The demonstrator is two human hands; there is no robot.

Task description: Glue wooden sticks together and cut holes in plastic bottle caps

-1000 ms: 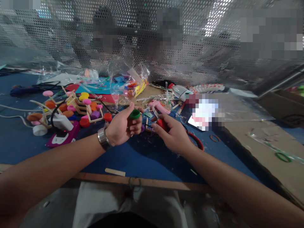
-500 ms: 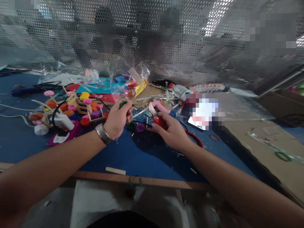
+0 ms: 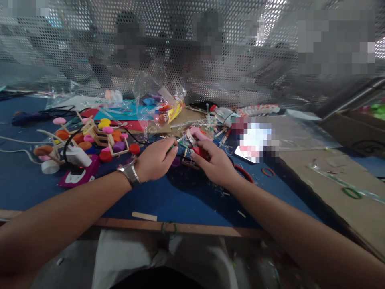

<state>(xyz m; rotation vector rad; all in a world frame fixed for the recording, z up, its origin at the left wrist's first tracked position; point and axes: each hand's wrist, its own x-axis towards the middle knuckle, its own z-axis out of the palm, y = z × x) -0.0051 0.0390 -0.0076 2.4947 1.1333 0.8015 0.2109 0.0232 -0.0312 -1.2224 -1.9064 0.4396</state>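
Note:
My left hand (image 3: 156,160), with a metal watch (image 3: 130,175) on the wrist, rests low over the blue mat (image 3: 168,198), its fingers curled round a small green thing at the fingertips. A purple cap (image 3: 175,161) lies just beside it. My right hand (image 3: 214,163) is closed round red-handled cutters (image 3: 199,151), whose handles (image 3: 244,172) stick out behind the wrist. The two hands nearly touch. A pink glue gun (image 3: 197,134) lies just beyond them.
At the left are stick-and-cap models (image 3: 102,138), a white plug on a purple board (image 3: 76,165) and cables. A clear bag of caps (image 3: 161,106) stands behind. Cardboard (image 3: 325,172) lies at the right, a wooden stick (image 3: 144,216) near the front edge. People sit behind the mesh screen (image 3: 192,60).
My left hand held a green cap up, then dropped to the mat and moved toward my right hand. The right hand with the cutters shifted slightly forward and left.

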